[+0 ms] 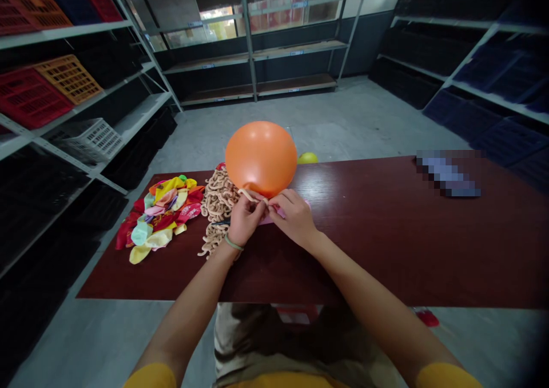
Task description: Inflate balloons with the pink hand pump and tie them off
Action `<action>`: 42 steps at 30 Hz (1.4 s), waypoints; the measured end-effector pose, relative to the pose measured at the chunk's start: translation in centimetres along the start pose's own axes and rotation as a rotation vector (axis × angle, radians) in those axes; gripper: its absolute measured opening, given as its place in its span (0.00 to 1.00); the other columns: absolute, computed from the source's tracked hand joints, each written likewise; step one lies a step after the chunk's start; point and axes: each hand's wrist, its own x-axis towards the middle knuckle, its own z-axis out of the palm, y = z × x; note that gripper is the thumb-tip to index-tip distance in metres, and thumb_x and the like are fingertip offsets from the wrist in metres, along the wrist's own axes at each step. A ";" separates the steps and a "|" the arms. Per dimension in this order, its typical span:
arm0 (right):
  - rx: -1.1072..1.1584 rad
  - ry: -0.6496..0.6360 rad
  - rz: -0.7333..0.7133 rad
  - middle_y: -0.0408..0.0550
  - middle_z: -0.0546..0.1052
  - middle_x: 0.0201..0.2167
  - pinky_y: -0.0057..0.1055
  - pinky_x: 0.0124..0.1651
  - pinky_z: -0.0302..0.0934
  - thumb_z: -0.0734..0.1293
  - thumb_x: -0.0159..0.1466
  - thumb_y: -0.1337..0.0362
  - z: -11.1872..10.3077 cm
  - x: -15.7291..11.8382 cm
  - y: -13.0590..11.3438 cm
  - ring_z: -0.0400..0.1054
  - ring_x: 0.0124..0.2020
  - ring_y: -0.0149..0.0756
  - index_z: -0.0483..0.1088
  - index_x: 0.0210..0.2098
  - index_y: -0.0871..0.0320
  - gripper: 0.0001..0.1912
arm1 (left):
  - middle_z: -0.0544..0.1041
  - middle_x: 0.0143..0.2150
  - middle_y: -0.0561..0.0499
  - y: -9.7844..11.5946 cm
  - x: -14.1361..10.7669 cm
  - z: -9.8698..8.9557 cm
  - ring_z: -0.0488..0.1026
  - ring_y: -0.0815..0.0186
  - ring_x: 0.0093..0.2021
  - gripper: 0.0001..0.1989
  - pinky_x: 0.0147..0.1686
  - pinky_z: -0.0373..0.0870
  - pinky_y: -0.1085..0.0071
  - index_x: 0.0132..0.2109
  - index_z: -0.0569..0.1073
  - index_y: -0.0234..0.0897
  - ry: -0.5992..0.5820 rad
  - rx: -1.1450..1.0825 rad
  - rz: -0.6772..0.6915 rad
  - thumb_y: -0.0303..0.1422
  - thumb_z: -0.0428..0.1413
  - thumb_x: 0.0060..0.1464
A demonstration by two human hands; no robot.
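Observation:
An inflated orange balloon (261, 156) stands just beyond my hands, its neck end hidden close to my fingers. My left hand (245, 219) is closed in a pinch on a short beige cord (247, 193), whose end sticks up by the balloon. Fingertips of my right hand (295, 219) meet the left ones and pinch at the same cord. Beside my left hand lies a heap of curly beige cords (221, 196), with a dark pointed thing (221, 222) on it. Something pink (281, 212) shows partly beneath my right hand.
Limp balloons of many colours (165, 210) are piled on the left of the brown table (386, 233). A blurred-out bluish object (448, 173) lies at far right. A yellow-green round thing (307, 158) shows past the back edge. Shelves with crates (68, 79) line the sides.

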 end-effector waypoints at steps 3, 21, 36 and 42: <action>0.197 -0.061 0.083 0.46 0.75 0.33 0.31 0.42 0.61 0.61 0.68 0.60 -0.6 0.2 -0.1 0.67 0.38 0.34 0.71 0.35 0.54 0.09 | 0.73 0.28 0.55 0.1 0.2 -0.1 0.71 0.72 0.24 0.14 0.24 0.67 0.76 0.39 0.66 0.38 0.028 -0.056 0.030 0.42 0.60 0.55; 0.110 -0.145 -0.099 0.44 0.80 0.44 0.28 0.45 0.63 0.58 0.71 0.62 -1.4 0.2 1.5 0.74 0.44 0.32 0.73 0.47 0.52 0.13 | 0.74 0.30 0.52 -0.8 0.4 -1.3 0.72 0.72 0.25 0.10 0.25 0.70 0.75 0.39 0.71 0.36 -0.136 -0.035 0.190 0.37 0.61 0.57; -0.363 0.114 -0.215 0.41 0.72 0.23 0.30 0.30 0.49 0.61 0.66 0.65 -1.1 0.0 0.6 0.63 0.24 0.28 0.68 0.27 0.57 0.11 | 0.78 0.33 0.49 -0.8 0.3 -1.5 0.74 0.69 0.29 0.09 0.30 0.71 0.73 0.39 0.75 0.36 -0.074 0.281 0.267 0.38 0.60 0.57; -0.441 0.162 -0.191 0.41 0.70 0.22 0.29 0.29 0.49 0.61 0.65 0.66 -1.5 0.2 1.3 0.61 0.23 0.28 0.64 0.26 0.56 0.10 | 0.78 0.32 0.50 -0.2 0.7 -1.6 0.75 0.68 0.31 0.09 0.32 0.71 0.73 0.38 0.75 0.36 -0.039 0.346 0.298 0.38 0.59 0.58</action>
